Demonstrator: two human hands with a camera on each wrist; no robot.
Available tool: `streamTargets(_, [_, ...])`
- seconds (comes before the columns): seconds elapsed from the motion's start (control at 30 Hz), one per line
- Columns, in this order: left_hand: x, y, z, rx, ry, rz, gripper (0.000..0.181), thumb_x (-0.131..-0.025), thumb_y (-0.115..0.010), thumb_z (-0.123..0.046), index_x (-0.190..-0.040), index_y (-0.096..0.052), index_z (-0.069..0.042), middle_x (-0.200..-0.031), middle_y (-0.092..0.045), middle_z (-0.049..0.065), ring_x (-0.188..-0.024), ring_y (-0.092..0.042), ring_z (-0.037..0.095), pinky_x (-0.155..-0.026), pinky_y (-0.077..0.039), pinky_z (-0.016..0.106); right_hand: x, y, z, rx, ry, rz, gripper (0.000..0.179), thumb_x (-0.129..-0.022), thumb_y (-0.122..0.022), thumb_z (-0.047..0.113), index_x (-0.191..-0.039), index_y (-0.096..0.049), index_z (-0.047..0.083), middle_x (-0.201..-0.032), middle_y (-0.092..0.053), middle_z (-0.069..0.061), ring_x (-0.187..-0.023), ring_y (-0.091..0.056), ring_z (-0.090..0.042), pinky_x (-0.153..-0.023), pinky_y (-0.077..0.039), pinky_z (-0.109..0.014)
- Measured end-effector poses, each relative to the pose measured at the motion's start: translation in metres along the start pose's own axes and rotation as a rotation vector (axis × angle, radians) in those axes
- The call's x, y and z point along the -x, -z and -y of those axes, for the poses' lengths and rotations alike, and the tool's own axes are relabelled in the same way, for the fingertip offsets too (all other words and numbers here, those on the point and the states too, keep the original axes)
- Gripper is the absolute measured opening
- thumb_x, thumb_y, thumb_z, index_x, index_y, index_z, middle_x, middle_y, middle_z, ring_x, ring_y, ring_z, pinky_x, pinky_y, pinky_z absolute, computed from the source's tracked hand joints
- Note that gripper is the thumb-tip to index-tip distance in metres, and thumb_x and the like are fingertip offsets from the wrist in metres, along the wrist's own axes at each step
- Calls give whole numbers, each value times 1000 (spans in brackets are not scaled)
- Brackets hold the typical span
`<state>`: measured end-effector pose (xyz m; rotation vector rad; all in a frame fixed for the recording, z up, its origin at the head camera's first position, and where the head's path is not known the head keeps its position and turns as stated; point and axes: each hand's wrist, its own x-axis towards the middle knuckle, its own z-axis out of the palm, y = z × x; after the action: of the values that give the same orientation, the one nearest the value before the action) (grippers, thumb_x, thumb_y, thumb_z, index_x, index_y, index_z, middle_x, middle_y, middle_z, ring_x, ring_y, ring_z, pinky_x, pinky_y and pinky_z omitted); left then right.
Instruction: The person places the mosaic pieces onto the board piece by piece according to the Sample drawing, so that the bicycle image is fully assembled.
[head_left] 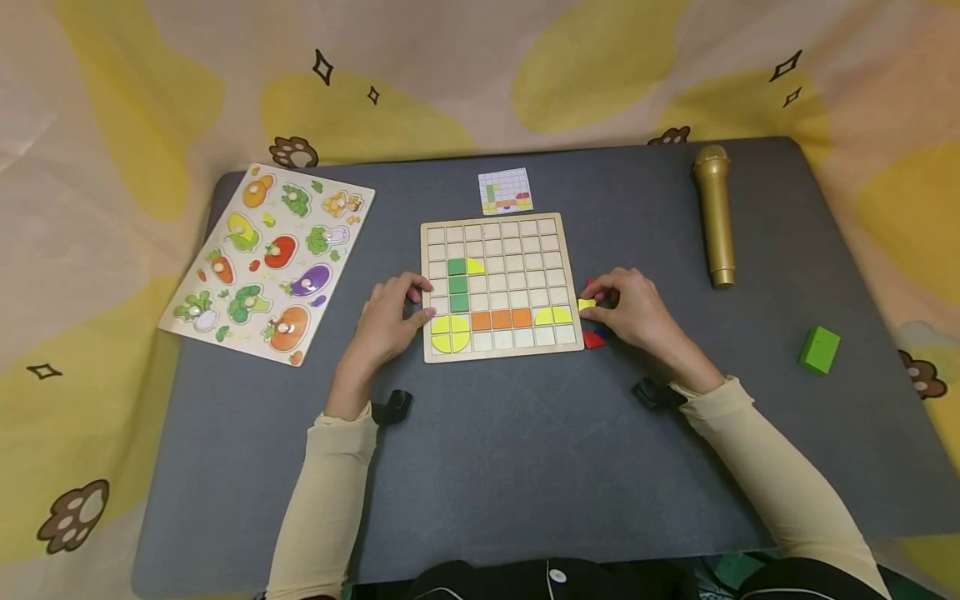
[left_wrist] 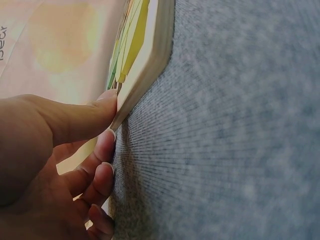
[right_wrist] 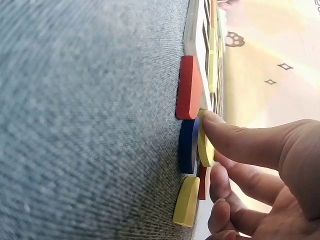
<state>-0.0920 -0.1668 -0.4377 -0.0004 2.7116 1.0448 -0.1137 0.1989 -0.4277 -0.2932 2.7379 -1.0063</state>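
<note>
My left hand [head_left: 387, 317] holds the left edge of a wooden grid board [head_left: 498, 357], thumb on its rim, as the left wrist view shows too. My right hand [head_left: 632, 307] pinches a yellow quarter-round piece [right_wrist: 205, 140] between thumb and fingers at the board's right edge. Right by it on the table are a red piece [right_wrist: 189, 87], a blue piece [right_wrist: 188, 146] and another yellow piece [right_wrist: 186, 201]. Set in the grid are green squares [head_left: 458, 284], orange squares [head_left: 501, 319], a yellow circle of quarter pieces [head_left: 450, 333] and other yellow pieces [head_left: 552, 316].
A small pattern card [head_left: 506, 192] lies just behind the board. To the left is a vegetable puzzle board [head_left: 270, 267]. A gold microphone [head_left: 716, 217] and a green block [head_left: 820, 350] rest on the right of the grey table [head_left: 510, 483]. A patterned cloth [head_left: 450, 75] hangs behind.
</note>
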Motion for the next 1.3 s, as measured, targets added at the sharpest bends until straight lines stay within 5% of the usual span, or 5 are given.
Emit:
streamTargets(0.37, [0,0,0,-3,-4,3,32,-102,-71,-17,-131,-58,-12,-113,-51,11,-111,-42,31,-93,-29,46,6,-4,12,-57,48,-112,11,-91,-84,10,-102,-80,7,-87,-71,-11,-83,-52,-24,-74,-37,-34])
streamTargets(0.77, [0,0,-2,-6,3,-2,32,-102,-72,-17,-131,-58,-12,-113,-52,11,-111,-42,31,-94,-28,46,20,-37,32,-165,43,9,8,-89,-86,13,-95,-80,12,-82,-75,-4,-75,-59,-18,-66,-43,-26])
streamTargets(1.3, [1,0,-2,-4,5,-2,32,-102,-71,-17,-131,-58,-12,-113,-52,12,-110,-42,30,-92,-29,45,17,-41,32,-119,41,-33,22,-85,-88,11,-96,-70,7,-92,-59,-10,-89,-45,-25,-79,-35,-37])
